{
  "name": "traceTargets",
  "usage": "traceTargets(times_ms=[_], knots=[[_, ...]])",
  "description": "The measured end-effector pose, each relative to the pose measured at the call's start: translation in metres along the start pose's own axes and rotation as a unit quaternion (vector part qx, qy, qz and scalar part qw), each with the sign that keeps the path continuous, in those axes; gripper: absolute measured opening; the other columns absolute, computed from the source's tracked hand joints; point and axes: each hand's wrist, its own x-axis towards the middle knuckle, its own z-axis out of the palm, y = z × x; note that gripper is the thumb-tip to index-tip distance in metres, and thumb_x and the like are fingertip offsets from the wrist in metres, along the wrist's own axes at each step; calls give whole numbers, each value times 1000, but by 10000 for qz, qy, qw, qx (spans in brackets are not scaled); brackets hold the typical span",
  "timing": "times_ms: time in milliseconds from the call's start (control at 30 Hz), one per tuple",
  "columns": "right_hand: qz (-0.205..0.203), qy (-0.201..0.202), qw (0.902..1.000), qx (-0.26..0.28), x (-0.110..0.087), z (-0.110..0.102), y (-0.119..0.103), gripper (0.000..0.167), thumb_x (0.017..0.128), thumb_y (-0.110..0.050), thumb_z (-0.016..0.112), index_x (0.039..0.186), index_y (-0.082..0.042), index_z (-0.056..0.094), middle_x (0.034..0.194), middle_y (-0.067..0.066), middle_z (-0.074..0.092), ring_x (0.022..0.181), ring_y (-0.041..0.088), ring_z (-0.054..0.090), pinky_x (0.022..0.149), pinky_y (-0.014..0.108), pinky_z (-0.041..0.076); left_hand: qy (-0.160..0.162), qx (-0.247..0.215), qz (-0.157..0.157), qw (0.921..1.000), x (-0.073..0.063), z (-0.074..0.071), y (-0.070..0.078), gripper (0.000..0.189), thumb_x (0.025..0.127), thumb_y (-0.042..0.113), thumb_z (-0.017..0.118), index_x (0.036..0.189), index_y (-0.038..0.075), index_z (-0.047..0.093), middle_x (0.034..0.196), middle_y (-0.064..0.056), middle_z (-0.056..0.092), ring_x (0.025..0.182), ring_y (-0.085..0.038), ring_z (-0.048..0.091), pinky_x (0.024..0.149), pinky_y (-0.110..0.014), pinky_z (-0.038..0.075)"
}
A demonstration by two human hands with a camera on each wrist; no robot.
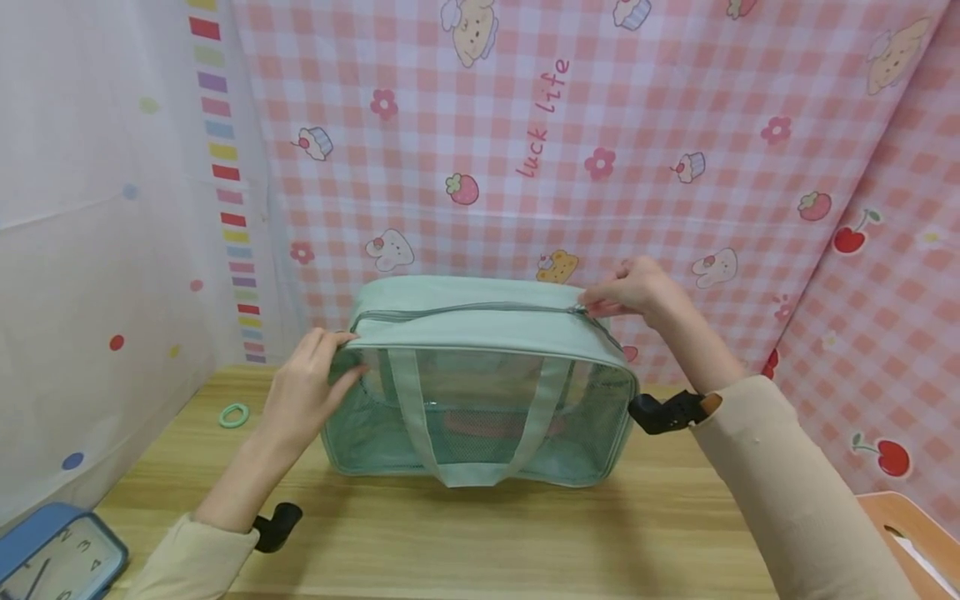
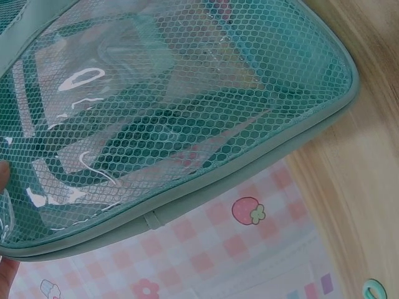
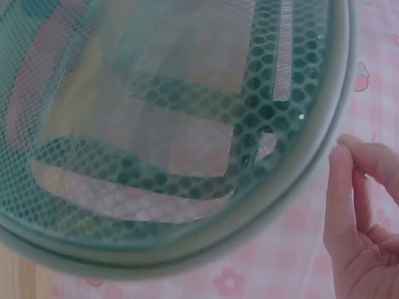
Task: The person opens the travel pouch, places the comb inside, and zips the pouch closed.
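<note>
A mint-green bag (image 1: 480, 329) with clear and mesh sides stands upright on the wooden table, its front strap handle (image 1: 408, 408) hanging down. Along its top runs a zipper (image 1: 495, 306). At the top left corner my left hand (image 1: 303, 383) pinches the bag's edge, thumb in front and fingers on top; the left wrist view shows only bits of fingers beside the mesh (image 2: 206, 137). My right hand (image 1: 633, 292) pinches the zipper pull near the right end of the top. In the right wrist view, the right thumb and forefinger (image 3: 340, 180) meet beside the bag's rim; the pull is hidden there.
A pinkish shape (image 1: 480, 423) shows through the mesh. Left of the bag lies a small green ring (image 1: 233, 415). A blue clock (image 1: 71, 554) is at the lower left and an orange container (image 1: 900, 512) at the lower right. Patterned cloth (image 1: 525, 225) hangs close behind the bag.
</note>
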Motion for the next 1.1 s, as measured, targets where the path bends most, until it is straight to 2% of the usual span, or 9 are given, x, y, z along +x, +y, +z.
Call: traceTargets(times_ms=[100, 200, 400, 567, 767, 1000, 1100], knots=[[17, 4, 10000, -45, -1, -5, 3, 33, 80, -9, 69, 65, -8, 39, 59, -4, 64, 59, 6, 66, 72, 25, 57, 2, -10, -3, 10000, 0, 0, 0, 42, 63, 6, 81, 97, -4, 59, 84, -15, 56, 74, -25, 57, 63, -36, 54], [42, 50, 9997, -239, -3, -9, 7, 24, 79, -14, 71, 62, -9, 53, 60, -6, 65, 64, 7, 67, 77, 27, 56, 4, -15, -6, 10000, -1, 0, -1, 42, 63, 6, 81, 97, -4, 59, 84, -14, 56, 74, -25, 56, 62, -35, 54], [2, 44, 9988, -485, -4, -15, 16, 10, 78, -18, 71, 76, -9, 68, 65, -8, 66, 68, 6, 66, 90, 36, 51, 11, 13, 42, 10000, -1, 0, -2, 42, 63, 6, 81, 97, -4, 59, 84, -14, 56, 74, -25, 56, 62, -35, 54], [-25, 1, 9990, -454, -4, -19, 21, 10, 80, -17, 68, 83, -7, 67, 66, -9, 66, 67, 4, 65, 94, 39, 49, 8, 2, 93, 10000, 0, 0, -2, 42, 63, 5, 81, 97, -5, 59, 84, -14, 56, 75, -25, 56, 64, -34, 54], [114, 11, 9981, -610, -5, -24, 27, 23, 79, -25, 70, 88, -4, 63, 65, -11, 66, 70, 4, 66, 105, 48, 36, 23, -24, 121, 9999, 0, 0, -1, 42, 63, 5, 81, 96, -5, 59, 83, -14, 56, 74, -24, 56, 63, -33, 54], [451, -87, 9969, -631, -7, -31, 39, 25, 80, -27, 69, 65, -14, 54, 63, -13, 66, 66, 2, 65, 107, 60, 23, 33, 12, 104, 9999, 0, 1, -2, 42, 63, 7, 81, 96, -5, 59, 83, -14, 56, 74, -24, 56, 62, -33, 54], [516, -122, 9967, -616, -7, -33, 43, 21, 80, -27, 67, 65, -16, 58, 62, -14, 66, 65, 1, 65, 107, 62, 18, 27, 4, 93, 10000, 0, 1, -3, 41, 63, 7, 81, 97, -5, 59, 82, -14, 56, 74, -24, 56, 62, -33, 54]])
